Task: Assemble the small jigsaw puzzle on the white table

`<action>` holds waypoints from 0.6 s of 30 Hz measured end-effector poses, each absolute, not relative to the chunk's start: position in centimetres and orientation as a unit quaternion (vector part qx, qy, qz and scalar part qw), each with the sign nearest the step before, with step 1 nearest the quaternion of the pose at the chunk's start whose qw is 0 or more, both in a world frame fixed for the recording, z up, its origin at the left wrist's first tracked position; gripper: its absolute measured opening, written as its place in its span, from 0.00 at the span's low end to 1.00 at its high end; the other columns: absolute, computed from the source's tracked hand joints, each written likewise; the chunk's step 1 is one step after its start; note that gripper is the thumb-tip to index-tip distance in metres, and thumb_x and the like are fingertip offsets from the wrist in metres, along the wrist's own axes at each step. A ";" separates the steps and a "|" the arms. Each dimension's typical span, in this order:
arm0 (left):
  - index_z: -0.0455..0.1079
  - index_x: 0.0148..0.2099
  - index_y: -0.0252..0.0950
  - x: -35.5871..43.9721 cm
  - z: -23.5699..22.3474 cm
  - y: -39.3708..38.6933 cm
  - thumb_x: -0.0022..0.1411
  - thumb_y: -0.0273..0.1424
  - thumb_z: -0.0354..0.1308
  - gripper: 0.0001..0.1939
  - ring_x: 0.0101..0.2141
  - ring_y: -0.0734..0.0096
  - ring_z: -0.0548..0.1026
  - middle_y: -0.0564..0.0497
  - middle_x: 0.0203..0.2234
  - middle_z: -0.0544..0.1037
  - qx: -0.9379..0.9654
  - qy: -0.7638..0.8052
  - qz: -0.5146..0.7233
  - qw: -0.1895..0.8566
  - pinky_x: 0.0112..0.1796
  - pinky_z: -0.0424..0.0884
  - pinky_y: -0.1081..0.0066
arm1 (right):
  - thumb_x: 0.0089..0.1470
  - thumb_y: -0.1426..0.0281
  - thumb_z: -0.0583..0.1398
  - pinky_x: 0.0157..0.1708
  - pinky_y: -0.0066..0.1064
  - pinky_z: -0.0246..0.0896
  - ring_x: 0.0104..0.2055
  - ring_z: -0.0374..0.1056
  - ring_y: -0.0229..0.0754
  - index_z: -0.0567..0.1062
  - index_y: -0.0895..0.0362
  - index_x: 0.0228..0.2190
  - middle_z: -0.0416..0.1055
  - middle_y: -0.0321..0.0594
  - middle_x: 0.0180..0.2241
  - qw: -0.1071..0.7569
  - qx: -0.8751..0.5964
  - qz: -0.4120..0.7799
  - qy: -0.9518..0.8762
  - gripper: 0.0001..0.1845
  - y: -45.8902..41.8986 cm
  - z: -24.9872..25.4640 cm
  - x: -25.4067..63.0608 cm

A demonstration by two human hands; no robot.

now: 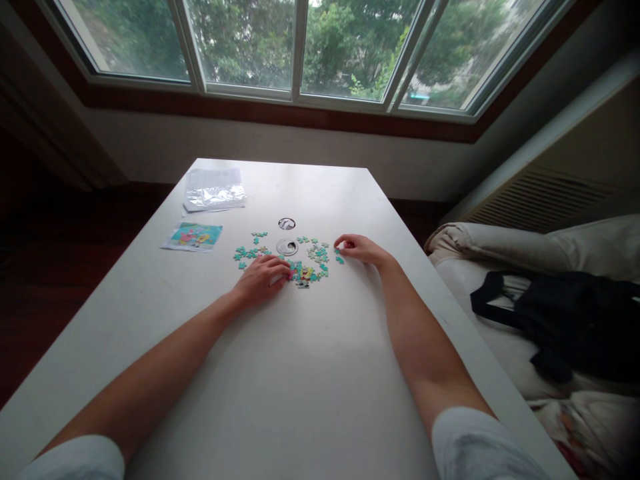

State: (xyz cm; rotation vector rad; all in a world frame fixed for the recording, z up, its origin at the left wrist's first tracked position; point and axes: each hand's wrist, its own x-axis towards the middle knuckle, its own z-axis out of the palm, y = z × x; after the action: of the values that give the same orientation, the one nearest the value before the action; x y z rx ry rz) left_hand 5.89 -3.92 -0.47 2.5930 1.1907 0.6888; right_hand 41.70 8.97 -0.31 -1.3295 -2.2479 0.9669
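Observation:
On the white table (320, 347), a partly joined jigsaw puzzle (305, 274) with a yellow cartoon figure lies in front of me. My left hand (263, 277) rests flat at its left edge, fingers stretched out and their tips touching it near a pink part. At the right, my right hand (365, 249) is bent low over the table, thumb and fingers pinched on a small teal puzzle piece, mostly hidden by the fingertips. Loose teal and pale green puzzle pieces (317, 252) lie near it. More loose pieces (245, 253) are scattered beyond my left hand.
A small printed picture sheet (193, 237) lies at the left, with a clear plastic bag (215, 190) over papers behind it. Two round fittings or discs (287, 247) sit beyond the puzzle. Right of the table, dark clothing (575, 313) lies on a pale sofa (500, 243).

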 end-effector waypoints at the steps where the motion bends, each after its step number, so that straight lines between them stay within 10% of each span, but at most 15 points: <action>1: 0.77 0.48 0.45 5.9 -0.5 -3.9 0.68 0.30 0.54 0.12 0.54 0.61 0.72 0.51 0.51 0.79 0.878 0.404 0.234 0.104 0.58 0.64 0.56 | 0.50 0.61 0.62 0.31 0.27 0.57 0.27 0.59 0.36 0.81 0.54 0.39 0.66 0.31 0.25 0.186 -0.466 0.337 -0.797 0.15 9.0 -0.4 41.6; 18: 0.77 0.45 0.42 5.7 -0.6 -3.8 0.69 0.30 0.53 0.10 0.50 0.60 0.73 0.49 0.49 0.80 0.847 0.443 0.285 0.071 0.55 0.67 0.55 | 0.46 0.57 0.66 0.30 0.28 0.57 0.29 0.61 0.36 0.76 0.57 0.32 0.70 0.34 0.28 0.279 -0.488 0.415 -0.715 0.17 8.8 -1.3 41.6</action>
State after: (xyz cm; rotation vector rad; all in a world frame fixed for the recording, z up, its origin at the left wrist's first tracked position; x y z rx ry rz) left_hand 5.70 -3.79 -0.62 2.5474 1.3322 0.8569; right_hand 41.59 8.76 -1.25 -1.3085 -1.9192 1.1131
